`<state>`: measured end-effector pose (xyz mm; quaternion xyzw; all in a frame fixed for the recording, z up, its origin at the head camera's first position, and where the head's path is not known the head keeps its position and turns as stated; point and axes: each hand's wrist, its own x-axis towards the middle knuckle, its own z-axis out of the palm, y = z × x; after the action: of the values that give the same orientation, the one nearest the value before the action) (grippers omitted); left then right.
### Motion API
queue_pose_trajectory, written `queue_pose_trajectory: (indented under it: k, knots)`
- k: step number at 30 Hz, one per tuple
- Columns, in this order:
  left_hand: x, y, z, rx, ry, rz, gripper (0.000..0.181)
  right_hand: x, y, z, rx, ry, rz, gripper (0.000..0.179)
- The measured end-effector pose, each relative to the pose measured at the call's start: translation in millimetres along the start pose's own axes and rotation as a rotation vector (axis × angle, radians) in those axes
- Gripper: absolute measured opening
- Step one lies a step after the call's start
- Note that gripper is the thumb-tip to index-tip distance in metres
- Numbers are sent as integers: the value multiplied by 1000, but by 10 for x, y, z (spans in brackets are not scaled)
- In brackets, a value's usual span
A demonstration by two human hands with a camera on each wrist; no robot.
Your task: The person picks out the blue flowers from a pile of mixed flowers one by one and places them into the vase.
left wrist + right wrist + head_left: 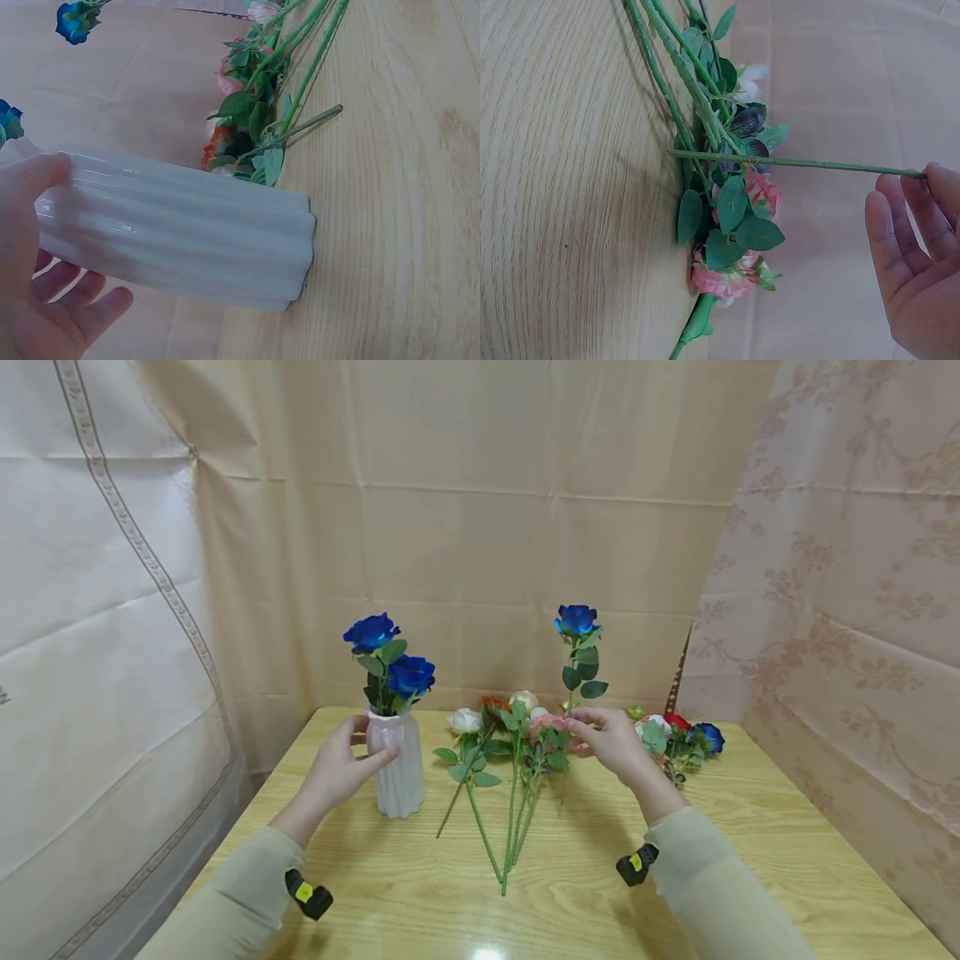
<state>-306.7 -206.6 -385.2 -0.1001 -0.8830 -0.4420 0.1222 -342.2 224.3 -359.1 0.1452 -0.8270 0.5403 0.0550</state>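
A white ribbed vase (400, 768) stands upright on the left of the table with two blue roses (390, 652) in it. My left hand (347, 762) holds the vase near its neck, thumb in front and fingers around the far side. In the left wrist view the thumb presses the glossy wall of the vase (180, 225). On the right, my right hand (611, 745) pinches the stem of a third blue rose (577, 621), bloom up. In the right wrist view its bare green stem (802, 163) extends from between thumb and fingertips; the bloom is out of that view.
Between the hands lie several flowers, among them a white rose (465, 721) and a pink flower (547, 724), stems toward me. Behind my right hand is another bunch with a red bloom (677, 722) and a blue rose (708, 737). Beige curtains (480, 543) hang behind the wooden table (420, 893).
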Motion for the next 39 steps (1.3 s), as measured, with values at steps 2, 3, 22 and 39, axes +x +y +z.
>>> queue_pose_trajectory:
  k: [2,3,22,39]
  knots:
    - [4,7,-12,10,-7,5,85,-2,-7,1,1,-2,-2,32]
    - [6,11,-18,13,-11,7,85,-3,-8,1,2,-3,-3,32]
    - [-83,108,-103,79,42,-20,84,12,45,25,-41,-16,0,34]
    - [-199,345,46,86,285,429,19,-24,47,52,-43,-19,4,37]
